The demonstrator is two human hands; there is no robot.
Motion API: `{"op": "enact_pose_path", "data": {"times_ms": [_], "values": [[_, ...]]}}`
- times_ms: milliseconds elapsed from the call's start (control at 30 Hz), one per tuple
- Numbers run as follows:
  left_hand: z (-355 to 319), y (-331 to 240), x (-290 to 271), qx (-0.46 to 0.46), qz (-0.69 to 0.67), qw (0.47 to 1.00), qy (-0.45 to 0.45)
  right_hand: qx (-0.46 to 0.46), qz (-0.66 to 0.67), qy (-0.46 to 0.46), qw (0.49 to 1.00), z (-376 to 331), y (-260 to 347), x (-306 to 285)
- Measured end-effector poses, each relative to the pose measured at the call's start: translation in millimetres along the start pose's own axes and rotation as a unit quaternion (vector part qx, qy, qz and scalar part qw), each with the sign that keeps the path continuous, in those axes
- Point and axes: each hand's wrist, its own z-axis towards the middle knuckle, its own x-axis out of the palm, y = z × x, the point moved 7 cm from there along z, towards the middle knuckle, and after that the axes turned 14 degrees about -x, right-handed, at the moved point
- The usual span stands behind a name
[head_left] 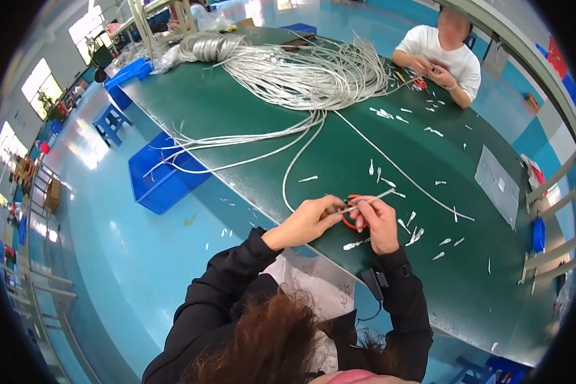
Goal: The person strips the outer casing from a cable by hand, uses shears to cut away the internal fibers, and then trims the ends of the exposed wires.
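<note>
In front of me, my left hand (306, 224) pinches a thin grey-white cable (384, 194) near its end. My right hand (377, 224) is closed on the same cable, and the cable's tip sticks out past its fingers to the upper right. Orange loop handles (347, 223), like those of small scissors, show between the two hands, against the right fingers. The tool's blades are hidden. One cable length (286, 182) curves from the big bundle down to my left hand. Several silvery scraps (416, 237) lie on the table beside my right hand.
A large coil of grey-white cables (301, 77) covers the far part of the green table (256, 173). Loose cable ends hang over its left edge, above a blue bin (163, 185). A co-worker (445, 61) sits at the far right. A clear plastic bag (498, 185) lies right.
</note>
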Motion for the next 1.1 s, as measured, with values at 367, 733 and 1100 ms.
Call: {"op": "enact_pose_path", "data": {"times_ms": [367, 733, 1100], "values": [[2, 27, 5, -0.107, -0.181, 0.977, -0.031, 0.012, 0.021, 0.002, 1.000, 9, -7, 12], [7, 29, 16, -0.146, -0.179, 0.973, 0.003, 0.022, 0.044, -0.027, 0.998, 4, -11, 5], [13, 35, 18, -0.143, -0.231, 0.962, 0.013, 0.017, 0.058, -0.030, 0.998, 7, -17, 7]]}}
